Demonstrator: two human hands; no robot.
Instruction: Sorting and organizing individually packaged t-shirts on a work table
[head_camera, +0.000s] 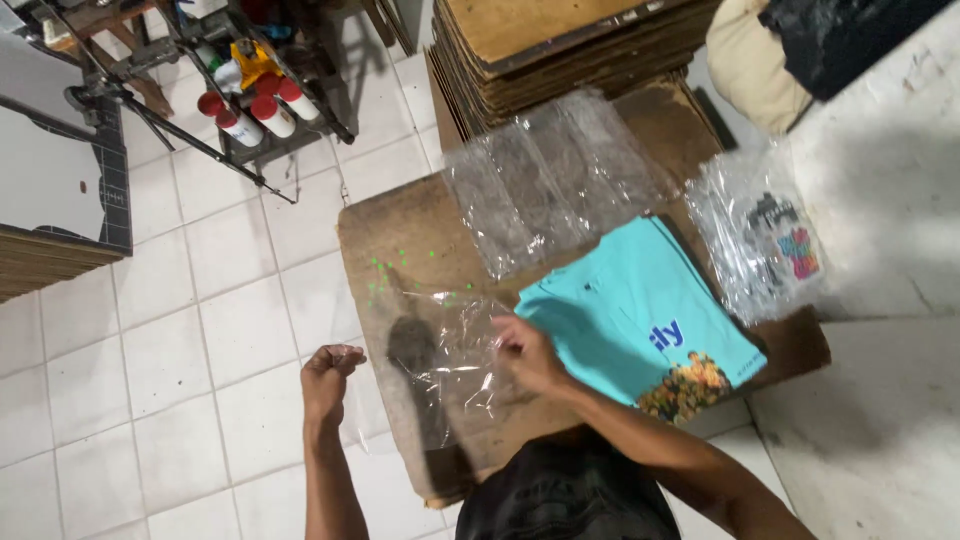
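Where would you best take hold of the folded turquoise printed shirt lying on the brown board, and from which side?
Probably the folded turquoise printed shirt is best gripped along its near left edge, coming from the right hand beside it. That edge lies flat and bare on the brown wooden board, while stacked clear plastic bags crowd the far edge.

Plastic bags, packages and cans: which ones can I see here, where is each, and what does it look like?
Clear plastic bag: held between the left hand and right hand, crinkled, see-through.
Stack of empty clear bags: on the brown board, flat, overlapping.
Bagged shirt: at the board's right edge, clear wrap over a multicoloured print.
Folded turquoise shirt: unbagged, blue lettering and a colourful print.
Spray cans: on a floor rack, white with red caps.
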